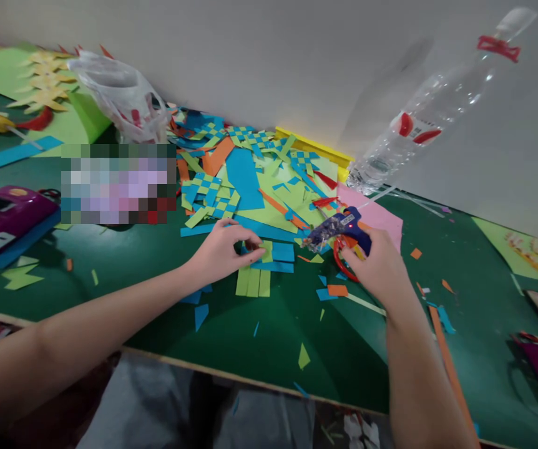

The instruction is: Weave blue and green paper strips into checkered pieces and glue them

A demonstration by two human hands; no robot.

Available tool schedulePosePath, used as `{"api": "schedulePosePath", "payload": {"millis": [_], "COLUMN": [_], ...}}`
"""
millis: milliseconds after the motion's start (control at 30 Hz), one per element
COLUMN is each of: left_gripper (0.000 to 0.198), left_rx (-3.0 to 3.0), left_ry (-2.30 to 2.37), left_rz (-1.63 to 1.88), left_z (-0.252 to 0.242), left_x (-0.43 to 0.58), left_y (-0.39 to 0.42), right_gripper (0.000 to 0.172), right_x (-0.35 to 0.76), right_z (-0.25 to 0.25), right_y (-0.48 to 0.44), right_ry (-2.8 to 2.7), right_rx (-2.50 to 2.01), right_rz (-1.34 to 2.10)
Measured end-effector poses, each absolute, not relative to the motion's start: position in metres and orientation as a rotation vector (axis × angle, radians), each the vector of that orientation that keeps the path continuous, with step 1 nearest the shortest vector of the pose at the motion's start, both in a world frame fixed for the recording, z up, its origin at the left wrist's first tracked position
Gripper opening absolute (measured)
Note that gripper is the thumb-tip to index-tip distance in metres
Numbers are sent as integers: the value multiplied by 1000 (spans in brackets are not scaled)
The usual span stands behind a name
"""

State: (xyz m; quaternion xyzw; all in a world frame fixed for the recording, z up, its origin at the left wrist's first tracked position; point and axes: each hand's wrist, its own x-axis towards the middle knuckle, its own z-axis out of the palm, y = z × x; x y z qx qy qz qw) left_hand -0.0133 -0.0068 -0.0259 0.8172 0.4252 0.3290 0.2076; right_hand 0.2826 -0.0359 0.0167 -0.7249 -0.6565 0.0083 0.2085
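My left hand [226, 249] is closed, thumb and fingers pinching a green paper strip at the upper edge of a small woven piece of blue and green paper strips [253, 282] on the table. My right hand [376, 265] is wrapped round the handle of a dark blue hot glue gun [342, 226]. Its clear glue stick [382, 196] pokes out at the back, and its nozzle end, coated with shiny residue, points left toward the woven piece. Red scissor handles [345, 260] lie under the glue gun, by my right thumb; the blades are hidden.
Behind my hands spreads a pile of cut and woven paper [245, 178]. A plastic bottle [421, 125] leans at the wall, and a plastic bag [122, 93] stands back left. Purple devices [11, 215] sit at both sides. Scraps dot the green table [166, 324].
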Motion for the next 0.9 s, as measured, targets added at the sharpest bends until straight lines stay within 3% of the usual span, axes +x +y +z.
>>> {"api": "schedulePosePath", "payload": {"millis": [467, 900], "left_gripper": [25, 25], "left_rx": [2242, 2204], "left_ry": [1283, 1320], "left_rz": [859, 867], "left_z": [-26, -21], "left_x": [-18, -16], "left_y": [-3, -4], "right_gripper": [47, 45], "right_x": [263, 260], "right_z": [10, 3], "right_y": [-73, -72], "right_ry": [-2185, -2309], "right_rx": [-1472, -1311], "right_rz": [-782, -860]}}
